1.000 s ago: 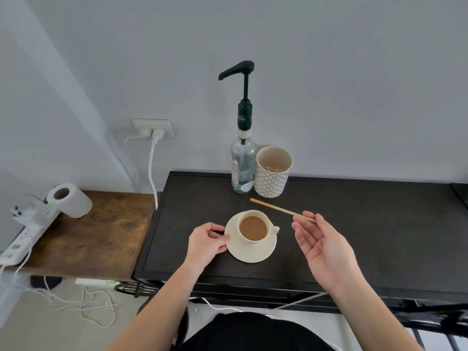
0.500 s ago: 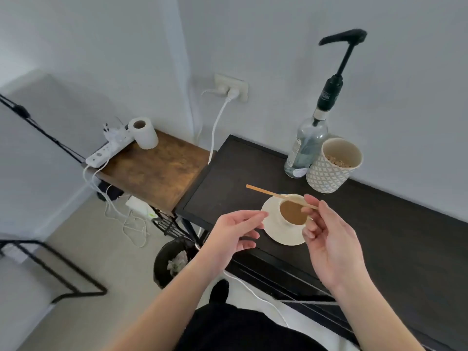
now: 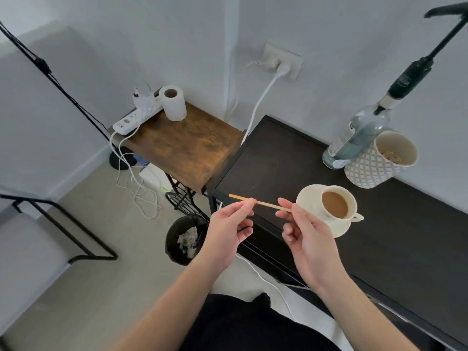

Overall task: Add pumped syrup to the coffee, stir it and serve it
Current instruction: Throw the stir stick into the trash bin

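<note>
Both hands hold 1 thin wooden stir stick (image 3: pixel 266 205), nearly level, in the air over the front left corner of the black table (image 3: pixel 278 158). The left hand (image 3: pixel 228 231) pinches it between thumb and forefinger a little in from its far left end, so a short length sticks out past the fingertips. Its other 3 fingers curl loosely under and touch nothing. The right hand (image 3: pixel 304 239) pinches the stick's right end between thumb and forefinger, palm turned up and toward the camera, with the remaining fingers bent in and holding nothing. Both pinches are closed tight on the stick, and the 2 hands are apart, with bare stick showing between them.

The cup (image 3: pixel 350 198) of milky brown coffee stands on its saucer (image 3: pixel 310 201) on the table, just right of the right hand's fingertips; the stick is outside the cup. Behind it, near the wall, the clear syrup bottle (image 3: pixel 359 138) with its black pump (image 3: pixel 410 74) stands touching a patterned white pot (image 3: pixel 369 171) that holds something tan.

To the left, a wooden side table (image 3: pixel 187 148) carries a paper roll (image 3: pixel 173 103) and a power strip (image 3: pixel 128 120). A dark bin (image 3: pixel 174 239) sits on the floor below the left hand.
</note>
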{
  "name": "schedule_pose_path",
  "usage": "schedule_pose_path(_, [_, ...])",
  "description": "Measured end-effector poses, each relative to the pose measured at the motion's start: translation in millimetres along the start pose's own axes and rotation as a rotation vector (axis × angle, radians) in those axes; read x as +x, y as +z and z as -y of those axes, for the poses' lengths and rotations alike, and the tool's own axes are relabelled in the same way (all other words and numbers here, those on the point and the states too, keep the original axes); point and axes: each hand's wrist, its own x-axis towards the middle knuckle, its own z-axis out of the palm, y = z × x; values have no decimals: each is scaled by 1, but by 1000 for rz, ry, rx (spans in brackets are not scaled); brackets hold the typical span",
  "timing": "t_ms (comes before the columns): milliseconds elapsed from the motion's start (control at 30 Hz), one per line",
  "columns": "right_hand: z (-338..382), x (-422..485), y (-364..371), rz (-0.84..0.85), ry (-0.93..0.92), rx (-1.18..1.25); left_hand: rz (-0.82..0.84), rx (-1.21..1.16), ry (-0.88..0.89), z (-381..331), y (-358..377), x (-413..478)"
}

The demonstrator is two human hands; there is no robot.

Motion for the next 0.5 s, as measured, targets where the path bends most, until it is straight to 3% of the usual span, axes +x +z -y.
schedule_pose_path(367, [-74, 9, 108, 16, 125, -97, -89, -173, -119, -23, -119, 30])
schedule_pose_path(500, [-111, 19, 138, 27, 123, -337, -141, -192, -152, -28, -164, 47])
